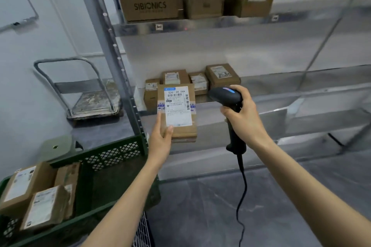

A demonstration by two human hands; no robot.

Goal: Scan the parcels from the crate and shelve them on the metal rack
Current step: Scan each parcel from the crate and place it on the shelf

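Observation:
My left hand (160,138) holds a flat brown parcel (177,111) upright from below, its white shipping label facing me. My right hand (244,115) grips a black corded barcode scanner (225,95), whose head points left at the label from just beside the parcel. Behind them stands the metal rack (220,23). Its middle shelf carries several small labelled boxes (221,75), and its top shelf carries three larger cartons (149,6). At lower left a green plastic crate (112,158) holds three more brown parcels (46,206).
A metal hand trolley (94,100) stands against the wall left of the rack. A green stool top (55,146) shows behind the crate. The scanner cable (242,196) hangs down over the grey floor. A whiteboard corner is at upper left.

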